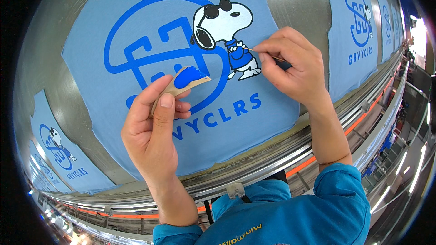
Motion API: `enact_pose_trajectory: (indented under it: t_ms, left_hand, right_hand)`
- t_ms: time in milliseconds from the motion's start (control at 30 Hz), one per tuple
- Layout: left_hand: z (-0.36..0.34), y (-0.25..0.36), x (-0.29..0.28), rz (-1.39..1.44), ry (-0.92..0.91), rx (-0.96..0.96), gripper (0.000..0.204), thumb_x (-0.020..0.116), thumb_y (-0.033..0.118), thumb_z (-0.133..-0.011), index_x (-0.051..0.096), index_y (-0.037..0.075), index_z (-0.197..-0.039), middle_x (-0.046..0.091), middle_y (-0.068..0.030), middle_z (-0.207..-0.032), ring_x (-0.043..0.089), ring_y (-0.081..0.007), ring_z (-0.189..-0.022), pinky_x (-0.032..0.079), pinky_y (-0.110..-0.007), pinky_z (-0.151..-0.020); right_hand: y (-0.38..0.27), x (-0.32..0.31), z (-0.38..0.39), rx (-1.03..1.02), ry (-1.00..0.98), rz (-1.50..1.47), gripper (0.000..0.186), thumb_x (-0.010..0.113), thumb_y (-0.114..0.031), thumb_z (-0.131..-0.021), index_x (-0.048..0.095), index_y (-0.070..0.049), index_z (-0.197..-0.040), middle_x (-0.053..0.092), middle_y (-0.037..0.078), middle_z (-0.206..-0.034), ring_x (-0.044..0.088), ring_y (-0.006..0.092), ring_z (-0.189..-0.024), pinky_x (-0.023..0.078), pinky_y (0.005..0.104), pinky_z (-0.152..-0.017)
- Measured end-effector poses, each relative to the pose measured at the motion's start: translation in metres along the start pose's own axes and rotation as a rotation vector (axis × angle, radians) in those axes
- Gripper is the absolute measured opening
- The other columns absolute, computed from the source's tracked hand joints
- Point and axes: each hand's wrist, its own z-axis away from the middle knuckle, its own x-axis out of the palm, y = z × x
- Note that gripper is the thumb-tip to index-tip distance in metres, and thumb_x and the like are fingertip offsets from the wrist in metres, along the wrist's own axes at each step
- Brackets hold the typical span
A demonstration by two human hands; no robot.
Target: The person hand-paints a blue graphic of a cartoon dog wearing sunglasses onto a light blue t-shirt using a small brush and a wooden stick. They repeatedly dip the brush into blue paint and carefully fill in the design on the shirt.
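Note:
A light blue fabric panel [113, 27] with a blue emblem, lettering and a black-and-white cartoon dog in sunglasses [224, 22] lies on the long table. My left hand [152, 131] is closed on a small cardboard scrap [202, 78] carrying a glob of bright blue paint [186, 76], held over the emblem. My right hand [290, 70] pinches a thin stick [250, 49] between thumb and fingers, its tip at the blue clothing on the printed dog. I cannot tell whether the tip touches the fabric.
More printed blue panels lie along the metal table [309, 0], at the right [345, 68] and left [95, 174]. A metal rail with an orange strip [299, 168] runs along the near edge, against my body. Framework and strip lights [418, 168] show at the far right.

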Motion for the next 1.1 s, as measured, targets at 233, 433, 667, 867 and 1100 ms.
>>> enact_pose_trajectory:
  t_ms: [233,433,667,867,1100]
  left_hand:
    - [0.0008,0.0012,0.0022,-0.029,0.018,-0.024,0.028,0.064,0.007,-0.104,0.068,-0.004,-0.129,0.076,-0.0155,-0.103,0.072,-0.0152,-0.084,0.06,-0.028,-0.073]
    - [0.0011,0.0015,0.003,-0.022,0.018,-0.011,0.027,0.064,0.008,-0.104,0.068,-0.003,-0.129,0.076,-0.0153,-0.102,0.072,-0.0149,-0.083,0.06,-0.028,-0.073]
    - [0.0013,0.0014,0.003,-0.019,0.019,-0.012,0.027,0.065,0.007,-0.104,0.069,-0.004,-0.128,0.077,-0.0153,-0.102,0.072,-0.0148,-0.083,0.06,-0.028,-0.073]
    - [0.0013,0.0023,0.0034,-0.03,0.018,-0.014,0.027,0.064,0.007,-0.104,0.069,-0.003,-0.128,0.077,-0.0154,-0.102,0.072,-0.0145,-0.083,0.06,-0.028,-0.073]
    - [0.0013,0.0,0.0036,-0.032,0.015,-0.006,0.027,0.064,0.008,-0.104,0.069,-0.003,-0.128,0.077,-0.0158,-0.102,0.072,-0.0146,-0.083,0.06,-0.028,-0.073]
  right_hand:
    - [0.0004,0.0018,-0.0001,-0.015,0.016,-0.013,0.016,0.072,0.005,-0.078,0.075,-0.005,-0.09,0.065,0.005,-0.082,0.063,0.0172,-0.067,0.051,0.0292,-0.059]
    - [0.001,-0.0022,-0.0004,-0.04,-0.029,0.011,0.017,0.071,0.009,-0.08,0.077,0.0,-0.094,0.068,0.005,-0.086,0.065,0.0108,-0.07,0.052,0.0233,-0.059]
    - [0.0005,-0.0033,-0.0002,-0.021,-0.039,-0.013,0.018,0.071,0.009,-0.081,0.076,0.0,-0.095,0.068,0.006,-0.086,0.064,0.0104,-0.07,0.052,0.023,-0.06]
    - [0.0006,-0.0034,-0.0007,-0.024,-0.043,-0.014,0.017,0.071,0.009,-0.081,0.076,0.0,-0.095,0.068,0.005,-0.086,0.064,0.0103,-0.069,0.052,0.023,-0.059]
    - [0.0019,-0.004,-0.0002,-0.038,-0.043,-0.014,0.017,0.072,0.009,-0.08,0.076,-0.001,-0.094,0.068,0.005,-0.086,0.063,0.0105,-0.069,0.051,0.0232,-0.059]
